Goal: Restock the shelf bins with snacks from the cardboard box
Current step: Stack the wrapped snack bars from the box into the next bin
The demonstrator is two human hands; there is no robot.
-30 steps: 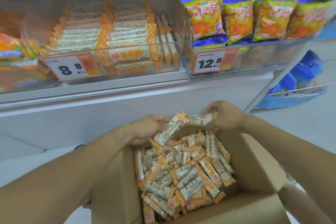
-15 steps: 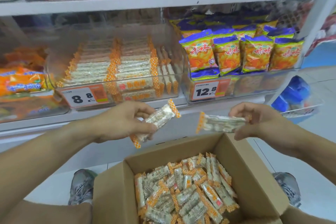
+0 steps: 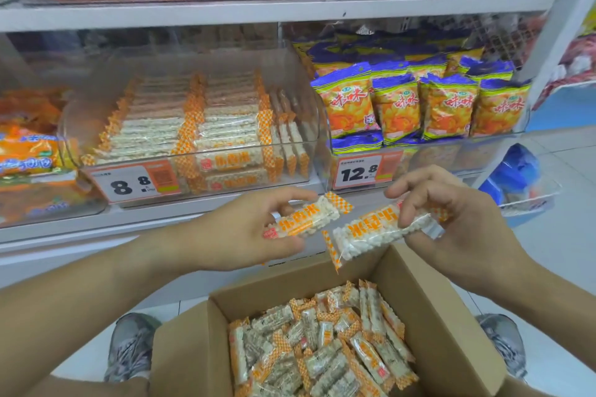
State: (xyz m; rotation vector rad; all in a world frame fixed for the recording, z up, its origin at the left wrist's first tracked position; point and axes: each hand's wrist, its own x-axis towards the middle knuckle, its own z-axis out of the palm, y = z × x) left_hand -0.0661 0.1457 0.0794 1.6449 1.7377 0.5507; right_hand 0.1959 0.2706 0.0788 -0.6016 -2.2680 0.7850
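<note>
left hand (image 3: 238,232) pinches bar (image 3: 303,219), tilted up-right | right hand (image 3: 458,229) grips bar (image 3: 374,232), probably 1, likewise tilted

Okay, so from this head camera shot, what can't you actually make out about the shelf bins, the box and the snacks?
- Cardboard box: its near side is cut off by the bottom edge of the head view.
- Snack bar in the right hand: the far end is hidden under the fingers.
- Bin of matching bars: the back rows blur behind glare on the clear plastic.
- 8.8 price tag: the small print is too small to read.
- Top shelf bins: cut off by the upper edge.
</note>
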